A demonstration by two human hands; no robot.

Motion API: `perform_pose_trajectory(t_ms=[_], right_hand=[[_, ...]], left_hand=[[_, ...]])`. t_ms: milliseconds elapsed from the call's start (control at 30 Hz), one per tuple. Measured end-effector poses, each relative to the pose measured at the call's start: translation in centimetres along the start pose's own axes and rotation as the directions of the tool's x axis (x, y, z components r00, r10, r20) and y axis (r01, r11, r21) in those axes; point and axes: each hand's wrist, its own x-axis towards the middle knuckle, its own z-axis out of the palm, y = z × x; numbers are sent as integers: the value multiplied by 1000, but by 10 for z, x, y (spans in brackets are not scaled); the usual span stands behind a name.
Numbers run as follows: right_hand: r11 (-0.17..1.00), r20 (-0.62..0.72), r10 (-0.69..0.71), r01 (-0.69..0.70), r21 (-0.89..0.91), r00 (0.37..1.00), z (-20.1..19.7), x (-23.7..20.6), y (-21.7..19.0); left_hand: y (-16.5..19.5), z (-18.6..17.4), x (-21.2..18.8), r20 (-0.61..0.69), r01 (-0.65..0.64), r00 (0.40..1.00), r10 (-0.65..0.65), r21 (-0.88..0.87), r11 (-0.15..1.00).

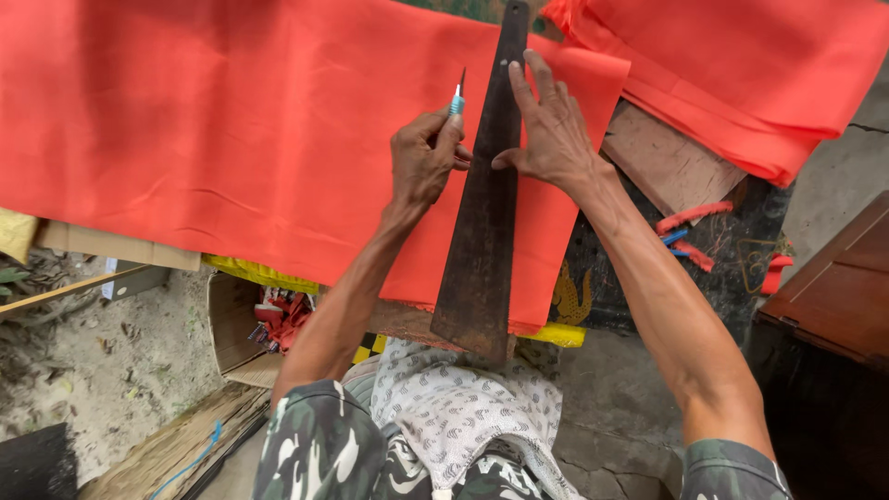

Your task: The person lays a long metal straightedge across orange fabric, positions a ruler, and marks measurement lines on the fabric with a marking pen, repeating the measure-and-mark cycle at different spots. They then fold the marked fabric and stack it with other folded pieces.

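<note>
A wide sheet of orange-red fabric (231, 130) lies spread over a work surface. A long dark tapered straightedge (482, 231) rests on it, running from the top of the view down to the near edge. My right hand (551, 130) presses flat on the straightedge, fingers spread. My left hand (424, 162) grips a small blue-handled craft knife (457, 97), its blade touching the fabric along the straightedge's left side.
A folded stack of the same orange-red fabric (741, 65) lies at the top right over a wooden board (662, 162). A cardboard box with red scraps (269, 324) stands below the table. A dark wooden piece (838, 287) is at the right. Sandy ground (102, 370) lies at the left.
</note>
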Motion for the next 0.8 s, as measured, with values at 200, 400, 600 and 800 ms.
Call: perform_pose_trajectory(t_ms=[200, 400, 600, 800], right_hand=[[998, 159, 67, -66, -13, 985, -19, 38, 5], [997, 186, 75, -76, -1, 980, -20, 54, 20], [998, 194, 56, -56, -7, 979, -20, 65, 30], [999, 185, 31, -36, 27, 982, -17, 67, 39]], left_hand=[[6, 38, 60, -91, 40, 995, -36, 34, 999], [-5, 60, 116, -101, 12, 995, 2, 141, 990], [-7, 61, 135, -67, 19, 998, -2, 245, 969], [-12, 62, 144, -63, -86, 991, 121, 396, 914]])
